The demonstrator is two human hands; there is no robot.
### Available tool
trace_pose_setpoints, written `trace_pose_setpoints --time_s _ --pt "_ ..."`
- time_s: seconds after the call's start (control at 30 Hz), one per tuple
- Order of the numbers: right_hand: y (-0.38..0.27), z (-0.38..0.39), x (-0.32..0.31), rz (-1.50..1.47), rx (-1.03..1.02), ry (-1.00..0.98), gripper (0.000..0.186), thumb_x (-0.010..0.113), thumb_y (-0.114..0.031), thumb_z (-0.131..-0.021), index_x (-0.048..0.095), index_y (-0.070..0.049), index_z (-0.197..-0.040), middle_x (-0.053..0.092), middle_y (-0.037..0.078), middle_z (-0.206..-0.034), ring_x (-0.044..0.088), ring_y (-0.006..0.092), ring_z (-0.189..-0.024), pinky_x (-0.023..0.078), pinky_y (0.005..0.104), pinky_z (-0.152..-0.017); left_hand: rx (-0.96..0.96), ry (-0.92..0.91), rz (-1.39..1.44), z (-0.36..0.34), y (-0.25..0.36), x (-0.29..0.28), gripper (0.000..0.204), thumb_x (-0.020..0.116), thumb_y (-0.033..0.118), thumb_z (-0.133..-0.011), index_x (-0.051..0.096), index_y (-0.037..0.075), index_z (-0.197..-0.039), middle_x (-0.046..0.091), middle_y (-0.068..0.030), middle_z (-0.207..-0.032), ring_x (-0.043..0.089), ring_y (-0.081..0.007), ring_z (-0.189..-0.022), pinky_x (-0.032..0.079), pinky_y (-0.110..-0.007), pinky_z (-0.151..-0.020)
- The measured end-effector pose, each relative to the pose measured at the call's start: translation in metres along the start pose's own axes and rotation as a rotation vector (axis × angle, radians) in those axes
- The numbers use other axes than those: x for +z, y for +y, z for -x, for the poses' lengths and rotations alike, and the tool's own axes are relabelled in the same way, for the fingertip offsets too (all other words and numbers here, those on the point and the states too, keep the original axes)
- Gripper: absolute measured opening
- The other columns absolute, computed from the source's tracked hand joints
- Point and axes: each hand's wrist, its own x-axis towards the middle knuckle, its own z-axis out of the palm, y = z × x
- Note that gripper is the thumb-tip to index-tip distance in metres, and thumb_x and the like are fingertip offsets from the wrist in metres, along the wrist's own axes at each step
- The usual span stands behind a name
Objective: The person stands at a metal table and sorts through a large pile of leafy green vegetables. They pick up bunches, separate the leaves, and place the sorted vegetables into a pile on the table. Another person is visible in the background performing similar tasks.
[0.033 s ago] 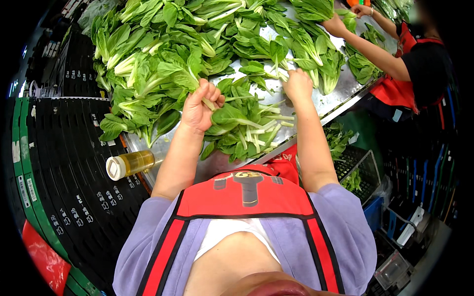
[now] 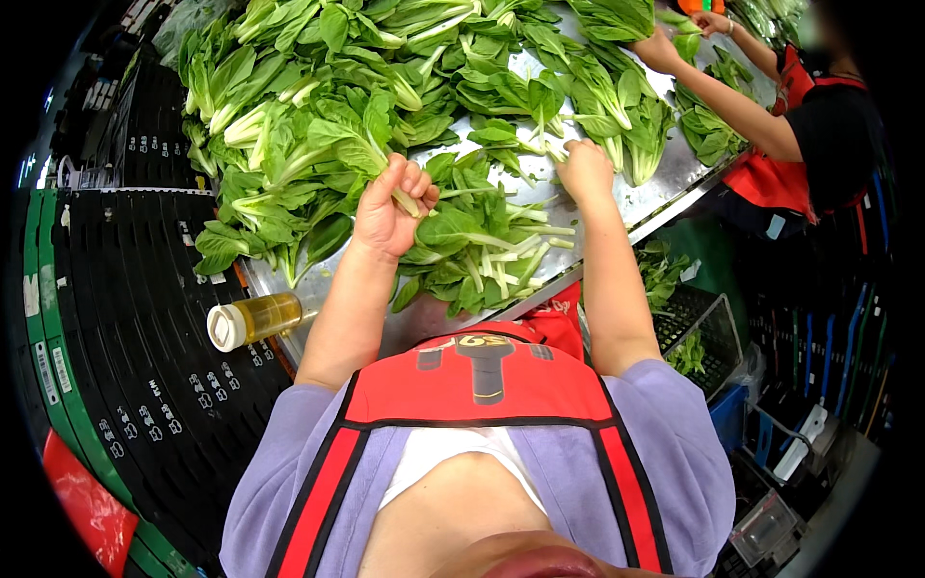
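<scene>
Leafy greens with pale stems point(image 2: 279, 135) lie heaped over a metal table point(image 2: 651, 197). My left hand point(image 2: 395, 207), palm up, is closed on a leafy green point(image 2: 349, 144), its stem between thumb and fingers. My right hand point(image 2: 583, 173) is to the right, fingers bent down at a pale stalk; whether they grip it is hidden. Between and below my hands lies a looser pile of leaves and cut-looking stalks point(image 2: 487, 260).
A yellow-filled bottle point(image 2: 270, 316) lies at the table's left corner. Stacked black crates point(image 2: 135, 337) stand left; a mesh crate with greens point(image 2: 713, 337) sits low right. A co-worker in red and black point(image 2: 819, 144) handles greens at upper right.
My right hand has shifted very slightly to the right. My left hand and its green look unchanged.
</scene>
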Motion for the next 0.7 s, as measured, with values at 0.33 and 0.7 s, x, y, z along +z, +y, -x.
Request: trace_pose_setpoints --time_s 0.33,0.7 --pt "-0.094 0.02 -0.06 -1.94 0.109 0.227 0.021 0.058 0.002 -0.081 0.05 -0.004 -0.099 0.057 0.012 -0.108 0.055 0.0166 -0.097 0.043 0.0291 -0.086 -0.348 0.09 -0.052 -0.012 -0.022 0.028 0.045 0.041 0.045 -0.091 0.053 0.005 -0.107 0.06 -0.0078 -0.1 0.057 -0.0207 -0.094 0.046 -0.035 -0.08" --pt "-0.124 0.049 -0.055 -1.341 -0.073 -0.141 0.04 0.066 -0.012 -0.075 0.053 -0.002 -0.112 0.056 0.009 -0.107 0.054 0.0164 -0.096 0.044 0.0312 -0.08 0.085 0.313 -0.085 -0.027 -0.028 0.016 0.026 0.047 0.021 -0.091 0.05 0.004 -0.11 0.057 -0.0065 -0.107 0.054 -0.0183 -0.099 0.045 -0.031 -0.084"
